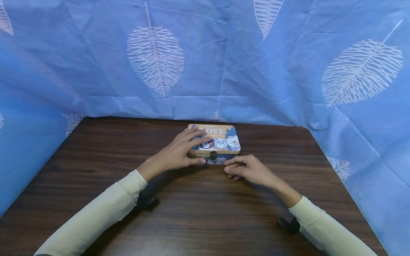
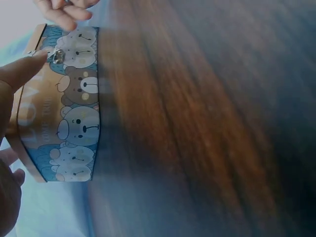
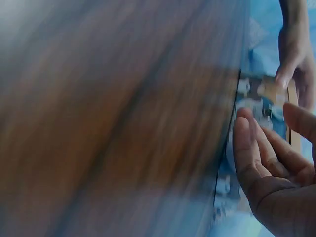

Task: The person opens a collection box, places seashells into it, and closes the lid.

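A small tin box [image 1: 229, 144] with a lid, cartoon bears and the word LOVE stands closed near the back of the table. On its front is a metal clasp [image 1: 213, 155]. My left hand [image 1: 179, 149] lies spread over the left part of the lid, with its thumb stretched out by the front face. In the left wrist view that thumb [image 2: 27, 69] points at the clasp [image 2: 59, 57]. Just before the box's front right corner is my right hand [image 1: 250, 170], its fingers loosely bent with nothing between them. Whether its fingertips touch the box cannot be told.
The box stands on a dark wood-grain table [image 1: 205, 213]. A blue cloth [image 1: 205, 64] with white leaf prints hangs behind the table and along its sides. Dark wrist cameras [image 1: 147, 202] sit under both sleeves.
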Available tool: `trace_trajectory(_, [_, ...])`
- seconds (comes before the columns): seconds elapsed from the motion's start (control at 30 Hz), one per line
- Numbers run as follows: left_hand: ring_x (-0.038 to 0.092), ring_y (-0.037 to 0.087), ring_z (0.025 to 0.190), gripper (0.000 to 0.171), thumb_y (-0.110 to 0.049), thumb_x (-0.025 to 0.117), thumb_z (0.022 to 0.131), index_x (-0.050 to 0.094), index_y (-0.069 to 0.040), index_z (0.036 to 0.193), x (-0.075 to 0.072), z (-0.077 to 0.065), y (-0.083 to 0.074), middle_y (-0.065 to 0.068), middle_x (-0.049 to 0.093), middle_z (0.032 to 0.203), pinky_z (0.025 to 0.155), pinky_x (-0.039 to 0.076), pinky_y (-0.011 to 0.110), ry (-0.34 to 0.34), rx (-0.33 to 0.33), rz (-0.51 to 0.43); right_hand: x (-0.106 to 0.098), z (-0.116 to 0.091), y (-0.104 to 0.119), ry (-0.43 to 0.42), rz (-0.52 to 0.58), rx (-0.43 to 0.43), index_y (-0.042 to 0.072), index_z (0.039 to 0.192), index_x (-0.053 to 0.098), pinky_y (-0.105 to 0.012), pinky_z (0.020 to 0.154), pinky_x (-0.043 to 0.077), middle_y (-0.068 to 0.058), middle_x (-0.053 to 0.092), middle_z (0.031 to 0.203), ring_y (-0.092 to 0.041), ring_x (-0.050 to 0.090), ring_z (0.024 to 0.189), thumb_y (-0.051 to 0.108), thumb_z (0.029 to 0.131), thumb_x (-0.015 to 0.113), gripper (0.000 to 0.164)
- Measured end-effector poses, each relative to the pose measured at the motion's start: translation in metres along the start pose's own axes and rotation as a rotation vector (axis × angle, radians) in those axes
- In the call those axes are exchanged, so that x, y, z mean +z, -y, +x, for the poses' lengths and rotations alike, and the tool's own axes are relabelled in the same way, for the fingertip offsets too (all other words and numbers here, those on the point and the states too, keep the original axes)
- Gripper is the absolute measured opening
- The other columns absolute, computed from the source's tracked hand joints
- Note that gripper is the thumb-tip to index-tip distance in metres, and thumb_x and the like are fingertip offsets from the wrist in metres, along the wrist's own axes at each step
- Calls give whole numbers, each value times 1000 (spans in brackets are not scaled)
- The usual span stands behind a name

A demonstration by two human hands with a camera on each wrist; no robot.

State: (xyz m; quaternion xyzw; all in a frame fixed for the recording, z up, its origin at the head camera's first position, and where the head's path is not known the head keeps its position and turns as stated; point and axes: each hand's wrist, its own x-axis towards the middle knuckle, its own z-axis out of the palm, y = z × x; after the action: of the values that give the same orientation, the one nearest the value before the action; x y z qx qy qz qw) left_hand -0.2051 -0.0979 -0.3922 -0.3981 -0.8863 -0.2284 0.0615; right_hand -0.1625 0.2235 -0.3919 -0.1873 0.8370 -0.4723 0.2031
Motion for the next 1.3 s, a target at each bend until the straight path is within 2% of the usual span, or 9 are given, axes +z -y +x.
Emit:
trace_trajectory(0.17, [23,45,175,82,-46,83,103,49,-23,173,4,2,1,14,40,182,142,13,70,30,33,78,16,8,6,17,144,1,-9,154,61,-37,94,70,-30,76,139,-34,82,114,17,115,67,47])
trace_trajectory(0.4, [23,45,175,75,-42,78,107,48,-23,173,8,4,4,13,40,183,143,10,69,41,58,94,31,15,10,-54,298,74,-10,154,60,-36,96,70,-30,74,142,-22,83,110,15,115,66,46])
trace_trajectory(0.63, [23,45,175,66,-37,71,113,47,-26,174,10,2,5,12,40,183,142,12,69,57,59,116,34,14,10,-82,364,64,-10,152,61,-35,97,69,-31,73,143,-19,83,109,11,115,64,44])
trace_trajectory(0.9, [17,43,176,63,-39,66,116,45,-30,175,12,-1,5,11,35,185,142,10,70,74,43,117,36,14,12,-56,375,63,-12,152,61,-37,98,69,-33,74,141,-17,83,106,9,115,64,44])
trace_trajectory(1.0, [15,43,177,64,-40,63,117,42,-32,176,13,-1,6,9,32,187,143,9,69,95,36,133,35,14,11,-38,343,72,-12,155,59,-37,98,69,-31,75,141,-21,84,109,11,115,65,47])
trace_trajectory(1.07, [14,42,177,64,-41,61,117,40,-32,177,12,-1,6,9,30,188,143,9,68,108,31,142,33,14,11,-36,281,61,-11,155,59,-37,98,69,-29,77,139,-24,84,111,13,114,67,48])
trace_trajectory(1.17, [14,43,177,64,-41,62,117,40,-31,177,11,-1,5,10,30,188,143,10,69,114,37,154,30,13,13,-69,73,2,-6,151,67,-33,93,70,-21,82,129,-24,84,109,19,113,70,45])
trace_trajectory(1.3, [15,45,177,65,-41,63,116,41,-28,177,11,0,5,12,30,187,142,10,70,112,50,148,22,10,21,-146,-215,-114,3,136,80,-27,83,68,-9,86,117,-16,83,100,23,111,74,33])
